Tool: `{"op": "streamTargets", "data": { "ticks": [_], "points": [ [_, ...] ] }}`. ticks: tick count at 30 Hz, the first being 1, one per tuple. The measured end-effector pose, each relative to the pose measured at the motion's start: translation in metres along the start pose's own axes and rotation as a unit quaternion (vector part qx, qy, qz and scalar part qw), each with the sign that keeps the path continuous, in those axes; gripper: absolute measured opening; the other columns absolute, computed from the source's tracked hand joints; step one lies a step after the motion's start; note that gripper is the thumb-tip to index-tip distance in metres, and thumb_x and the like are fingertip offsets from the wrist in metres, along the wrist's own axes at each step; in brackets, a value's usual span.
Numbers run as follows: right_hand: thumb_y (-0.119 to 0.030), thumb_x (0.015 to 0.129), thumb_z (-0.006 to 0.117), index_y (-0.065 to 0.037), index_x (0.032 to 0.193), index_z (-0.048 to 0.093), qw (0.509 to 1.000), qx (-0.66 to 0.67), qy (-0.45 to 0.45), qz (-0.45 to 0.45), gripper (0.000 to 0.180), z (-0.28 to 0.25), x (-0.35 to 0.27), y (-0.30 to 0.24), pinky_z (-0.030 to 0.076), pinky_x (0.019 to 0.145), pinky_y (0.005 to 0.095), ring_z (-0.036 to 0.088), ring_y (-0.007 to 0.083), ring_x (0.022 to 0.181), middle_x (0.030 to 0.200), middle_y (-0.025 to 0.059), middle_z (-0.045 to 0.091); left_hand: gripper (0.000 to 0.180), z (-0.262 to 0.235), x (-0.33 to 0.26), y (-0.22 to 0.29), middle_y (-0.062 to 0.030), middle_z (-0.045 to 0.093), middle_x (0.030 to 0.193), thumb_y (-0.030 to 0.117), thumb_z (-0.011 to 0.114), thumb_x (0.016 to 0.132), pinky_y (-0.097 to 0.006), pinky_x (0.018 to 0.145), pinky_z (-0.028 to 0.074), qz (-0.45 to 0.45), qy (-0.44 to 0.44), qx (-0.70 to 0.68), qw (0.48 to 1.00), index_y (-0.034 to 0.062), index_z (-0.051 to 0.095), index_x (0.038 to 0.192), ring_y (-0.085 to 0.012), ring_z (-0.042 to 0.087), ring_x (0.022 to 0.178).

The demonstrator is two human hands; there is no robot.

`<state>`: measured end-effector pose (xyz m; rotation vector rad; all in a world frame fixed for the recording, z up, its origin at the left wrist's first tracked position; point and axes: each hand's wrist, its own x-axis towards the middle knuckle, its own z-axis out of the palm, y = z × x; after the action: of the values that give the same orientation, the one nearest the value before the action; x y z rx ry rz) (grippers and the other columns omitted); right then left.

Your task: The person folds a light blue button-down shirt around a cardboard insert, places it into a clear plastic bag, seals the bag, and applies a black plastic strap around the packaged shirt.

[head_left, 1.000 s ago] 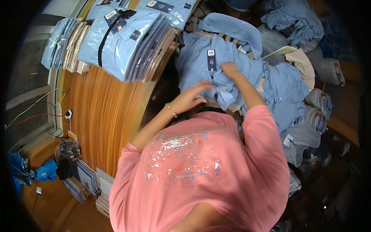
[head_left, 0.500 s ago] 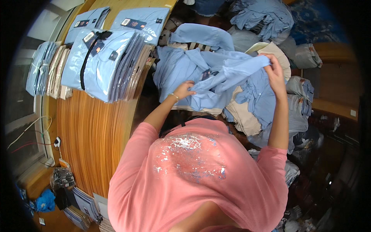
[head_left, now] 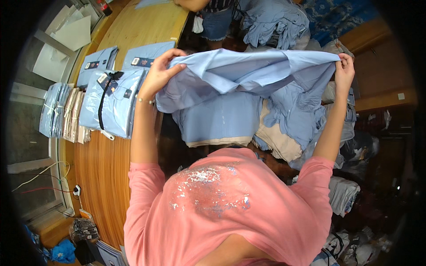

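A light blue shirt (head_left: 257, 66) is stretched wide in the air between my two hands, its cloth sagging in folds. My left hand (head_left: 162, 73) grips one end, thumb and fingers closed on the cloth. The other end is pinched in my right hand (head_left: 344, 73), at about the same height. Beneath it lies a stack of light blue garments (head_left: 217, 122) with a beige layer at its lower edge, partly hidden by the raised cloth. To the right, more blue cloth (head_left: 297, 115) lies loosely over beige cloth (head_left: 277, 139).
On the left, a wooden table (head_left: 100, 177) carries a plastic-wrapped shirt bundle (head_left: 91, 104) tied with black ribbon, beside tied stacks (head_left: 55, 111). A person in denim shorts (head_left: 217, 24) stands beyond. A blue clothes heap (head_left: 275, 24) lies far off; plastic bags (head_left: 344, 195) are at right.
Both hands have risen and spread apart, my left hand moving left and up. The shirt, bunched low over the stack before, is now stretched out above it. The view has shifted slightly.
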<state>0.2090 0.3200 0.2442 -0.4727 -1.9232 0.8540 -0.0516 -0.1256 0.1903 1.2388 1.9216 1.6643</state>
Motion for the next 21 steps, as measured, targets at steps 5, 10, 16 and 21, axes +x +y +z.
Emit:
{"op": "streamTargets", "data": {
  "ticks": [5,10,16,21],
  "points": [
    [-0.003,0.087,0.052,0.001,0.103,0.057,0.973,0.181,-0.092,0.105,0.017,-0.023,-0.008,-0.046,0.041,0.08,0.0213,0.054,0.0088,0.09,0.096,0.0033,0.06,0.012,-0.015,-0.022,0.048,0.0022,0.056,0.079,0.011,0.061,0.085,-0.02,0.074,0.039,-0.018,0.074,-0.009,0.997,0.0003,0.059,0.082,-0.0056,0.049,0.078],
    [-0.008,0.082,0.055,-0.002,0.102,0.058,0.929,0.235,-0.211,0.195,0.021,0.004,-0.029,0.017,0.043,0.077,0.0209,0.056,0.0093,0.085,0.094,0.0021,0.06,0.023,-0.003,-0.017,-0.008,0.006,0.057,0.076,0.029,0.061,0.087,-0.017,0.065,0.04,-0.226,0.077,-0.119,0.964,0.0067,0.063,0.081,-0.0035,0.049,0.071],
    [-0.002,0.072,0.068,-0.008,0.099,0.064,0.91,-0.027,-0.353,0.217,0.029,0.123,-0.185,0.191,0.043,0.065,0.0226,0.049,0.0073,0.07,0.08,-0.0022,0.054,0.031,0.066,-0.109,-0.227,-0.0201,0.053,0.106,0.011,0.063,0.081,-0.04,0.085,0.043,-0.201,0.137,0.331,0.912,0.0,0.051,0.108,-0.0366,0.052,0.098],
    [0.002,0.07,0.066,-0.007,0.094,0.066,0.886,-0.009,-0.389,0.253,0.025,0.143,-0.273,0.228,0.044,0.063,0.023,0.053,0.0093,0.069,0.074,0.0006,0.057,0.017,0.088,-0.172,-0.26,-0.014,0.061,0.09,0.004,0.063,0.078,-0.035,0.074,0.048,-0.252,0.025,0.23,0.94,0.0023,0.061,0.094,-0.031,0.06,0.084]
  ]
}}
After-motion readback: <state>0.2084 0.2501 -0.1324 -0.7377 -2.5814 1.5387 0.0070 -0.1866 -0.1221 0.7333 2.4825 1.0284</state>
